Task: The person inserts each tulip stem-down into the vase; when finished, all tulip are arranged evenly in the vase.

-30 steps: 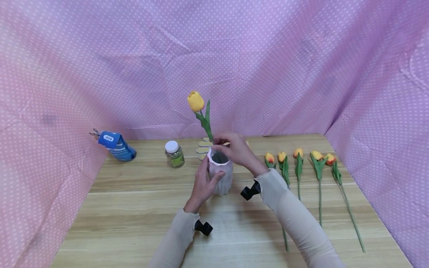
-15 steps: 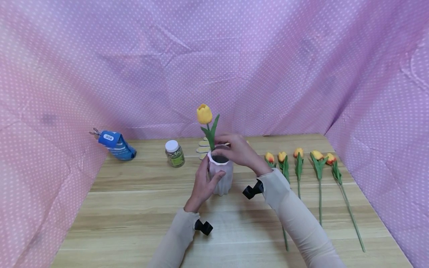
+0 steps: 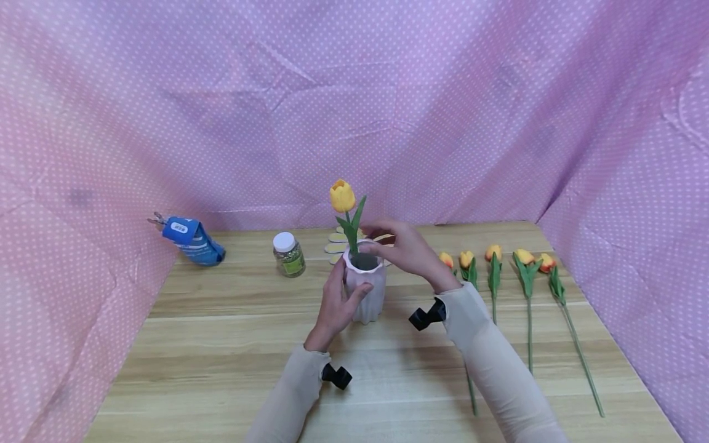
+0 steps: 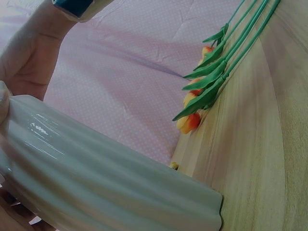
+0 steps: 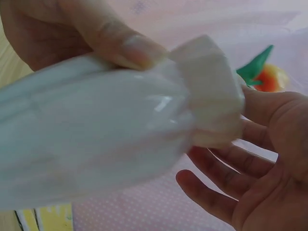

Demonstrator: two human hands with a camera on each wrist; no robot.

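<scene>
A ribbed white vase (image 3: 370, 295) with a scalloped rim stands on the wooden table, and my left hand (image 3: 336, 303) grips it from the left, thumb across its near side. One yellow tulip (image 3: 342, 195) rises from the left of its mouth, green leaves just above the rim; the lower stem is hidden inside. At the right of the mouth is my right hand (image 3: 404, 249), its fingers loosely spread and apart from the blossom. In the right wrist view, those fingers (image 5: 207, 192) are extended beside the rim with nothing gripped between them.
Several orange-yellow tulips (image 3: 493, 271) lie in a row on the right, partly under the right forearm. A white-lidded jar (image 3: 289, 261) and a clipped blue bag (image 3: 194, 241) are at the back left. Yellow striped finger-shaped pieces (image 3: 336, 248) lie behind the vase; pink dotted cloth surrounds the table.
The tulip has come down into the vase and shifted slightly right. My right hand has loosened from its stem and drawn a little to the right. My left hand stays on the vase.
</scene>
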